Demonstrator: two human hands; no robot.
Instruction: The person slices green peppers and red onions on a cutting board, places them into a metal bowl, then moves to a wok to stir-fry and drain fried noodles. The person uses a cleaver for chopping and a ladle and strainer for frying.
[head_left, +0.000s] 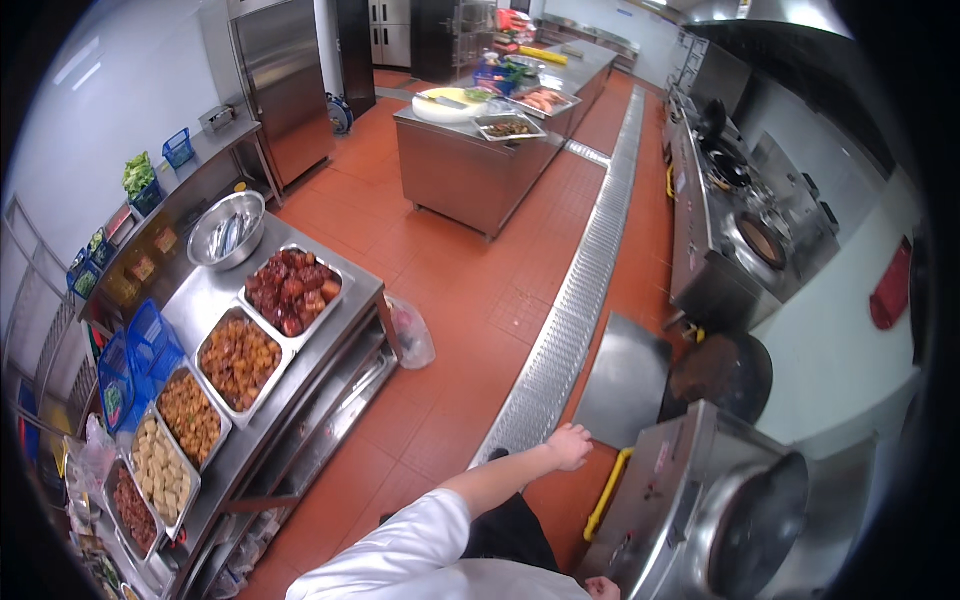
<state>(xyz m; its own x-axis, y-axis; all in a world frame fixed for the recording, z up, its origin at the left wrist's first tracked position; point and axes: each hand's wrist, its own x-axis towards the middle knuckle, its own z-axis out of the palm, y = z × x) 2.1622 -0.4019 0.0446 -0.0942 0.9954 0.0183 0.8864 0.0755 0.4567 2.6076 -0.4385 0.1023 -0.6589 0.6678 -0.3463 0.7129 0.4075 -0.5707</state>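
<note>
My left hand (571, 448) reaches across my body over the floor, its fingers loosely bent and nothing visible in it. It is closest to a yellow pipe (609, 491) on the front of a stainless steel wok range (651, 480), with a gap between. Only a small part of my right hand (602, 589) shows at the bottom edge, beside that range; whatever its fingers do is cut off. A large dark wok (761, 529) sits tilted on the range's round burner ring.
On the left, a steel table (360, 274) carries several food pans, including braised meat (292, 289) and tofu cubes (160, 469), plus a steel bowl of fish (226, 229). A metal drain grate (559, 345) crosses the red tiled floor (442, 360). Ahead stands a steel island counter (457, 176).
</note>
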